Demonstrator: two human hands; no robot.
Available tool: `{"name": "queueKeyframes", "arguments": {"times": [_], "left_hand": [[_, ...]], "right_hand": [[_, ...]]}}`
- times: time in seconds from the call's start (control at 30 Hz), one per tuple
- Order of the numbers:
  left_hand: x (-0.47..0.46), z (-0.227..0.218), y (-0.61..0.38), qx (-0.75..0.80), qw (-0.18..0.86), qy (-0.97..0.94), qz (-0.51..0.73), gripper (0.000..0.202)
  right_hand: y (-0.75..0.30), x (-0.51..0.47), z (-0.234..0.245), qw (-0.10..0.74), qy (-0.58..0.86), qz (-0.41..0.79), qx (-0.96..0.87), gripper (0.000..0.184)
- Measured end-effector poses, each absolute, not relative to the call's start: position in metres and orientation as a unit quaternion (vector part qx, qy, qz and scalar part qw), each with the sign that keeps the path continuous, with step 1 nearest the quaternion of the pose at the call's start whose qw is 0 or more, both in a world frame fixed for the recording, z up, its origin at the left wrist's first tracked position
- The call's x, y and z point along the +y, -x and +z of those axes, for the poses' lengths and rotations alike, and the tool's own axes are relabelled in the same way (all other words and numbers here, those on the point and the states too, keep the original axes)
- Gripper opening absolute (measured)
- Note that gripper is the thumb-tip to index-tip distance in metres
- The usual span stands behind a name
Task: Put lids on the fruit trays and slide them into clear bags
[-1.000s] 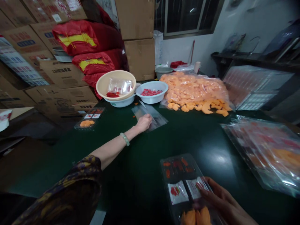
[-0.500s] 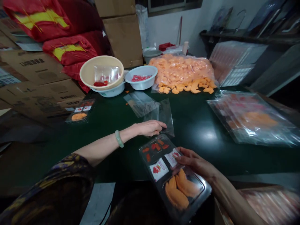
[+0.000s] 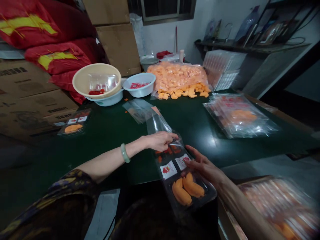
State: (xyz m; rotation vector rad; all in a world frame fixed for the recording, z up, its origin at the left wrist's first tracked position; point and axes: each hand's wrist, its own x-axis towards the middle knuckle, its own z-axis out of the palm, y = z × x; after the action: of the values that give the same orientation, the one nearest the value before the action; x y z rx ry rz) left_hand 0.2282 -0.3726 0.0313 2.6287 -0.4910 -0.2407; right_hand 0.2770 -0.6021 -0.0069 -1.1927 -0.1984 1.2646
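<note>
My right hand (image 3: 203, 166) grips the right side of a black plastic tray (image 3: 175, 182), thumb and fingers along its edge. The tray tilts over the table's near edge. Inside it are curved orange pieces (image 3: 192, 186), two white printed sachets (image 3: 168, 170) and small red pieces at the far end. My left hand (image 3: 161, 141) is closed on the near edge of a clear plastic bag (image 3: 157, 121), index finger pointing right. The bag's film lies over the tray's far end; how far the tray reaches into it is hard to see.
More flat clear bags (image 3: 136, 110) lie ahead on the green table (image 3: 117, 125). Filled bagged trays (image 3: 237, 115) are stacked at right; another filled tray (image 3: 73, 125) lies left. Basins (image 3: 96, 81) and a big bag of orange pieces (image 3: 178, 78) stand behind. A filled box (image 3: 280, 200) sits lower right.
The tray's far end has moved forward to the bag and under my left hand. The bag's near edge is now lifted over it. The camera view has turned slightly right.
</note>
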Motion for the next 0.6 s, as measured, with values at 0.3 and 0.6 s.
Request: {"name": "queueKeyframes", "arguments": {"times": [0.3,0.6], "left_hand": [[-0.373,0.024,-0.223,-0.192,0.242,-0.949,-0.054,0.015],[-0.359,0.010,-0.181,0.123,0.125,-0.978,0.109,0.014]], "right_hand": [[-0.292,-0.588,0.003,0.607,0.502,0.604,-0.126,0.080],[-0.285,-0.596,-0.004,0.668,0.474,0.562,-0.112,0.072]]}}
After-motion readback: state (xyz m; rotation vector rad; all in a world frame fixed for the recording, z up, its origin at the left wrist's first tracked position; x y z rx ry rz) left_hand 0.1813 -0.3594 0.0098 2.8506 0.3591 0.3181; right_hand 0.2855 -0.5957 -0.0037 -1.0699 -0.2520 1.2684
